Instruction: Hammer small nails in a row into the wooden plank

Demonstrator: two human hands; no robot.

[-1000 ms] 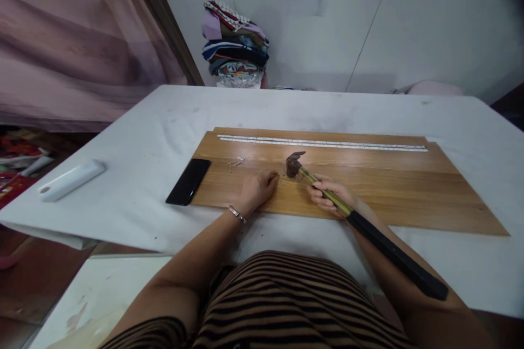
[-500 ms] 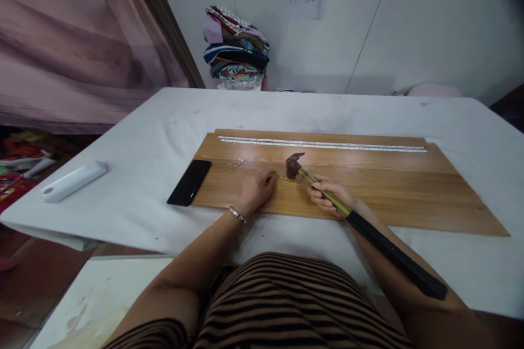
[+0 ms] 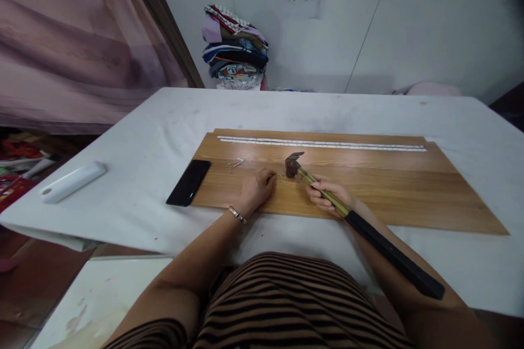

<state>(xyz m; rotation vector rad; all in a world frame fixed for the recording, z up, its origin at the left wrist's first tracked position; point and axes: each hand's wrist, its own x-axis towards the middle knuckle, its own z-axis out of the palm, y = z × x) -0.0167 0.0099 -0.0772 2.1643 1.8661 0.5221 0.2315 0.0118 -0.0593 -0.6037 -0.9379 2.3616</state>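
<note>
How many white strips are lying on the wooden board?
2. The first white strip runs near the far edge of the wooden board; the second white strip lies alongside it, slightly nearer to the person. No others show.

board (image 3: pixel 409 191) on table (image 3: pixel 135 158) | phone (image 3: pixel 189 183) left of nails (image 3: pixel 237 163) | strips (image 3: pixel 319 145) behind hammer (image 3: pixel 368 233) | clothes (image 3: pixel 237 49) behind table

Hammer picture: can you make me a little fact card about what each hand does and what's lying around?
Right hand: gripping the hammer
Left hand: at the wooden board, near the hammer's head; can't tell whether it pinches something tiny
Loose bits: small nails or screws on the board
Left end: black phone
Far side: two white strips on the board
Underneath: white table
</note>
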